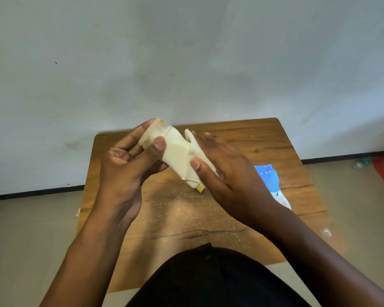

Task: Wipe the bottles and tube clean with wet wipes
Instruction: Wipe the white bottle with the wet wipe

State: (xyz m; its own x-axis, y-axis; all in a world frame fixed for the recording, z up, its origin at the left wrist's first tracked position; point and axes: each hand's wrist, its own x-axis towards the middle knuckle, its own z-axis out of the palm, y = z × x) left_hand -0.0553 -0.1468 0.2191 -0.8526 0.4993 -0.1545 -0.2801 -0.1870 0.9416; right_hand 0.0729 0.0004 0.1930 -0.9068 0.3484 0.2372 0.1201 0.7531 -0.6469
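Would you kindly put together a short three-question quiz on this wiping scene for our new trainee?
1. True or false: the pale bottle is standing upright on the wooden table.
2. Which hand presses the white wet wipe against the bottle?
A. left hand
B. right hand
C. neither
3. Fill in: the blue and white wipes packet lies on the table beside the person's ______ forearm.

Key
1. False: it is held tilted above the table, gripped at its far end by the left hand.
2. B: the right hand holds the wipe around it.
3. right
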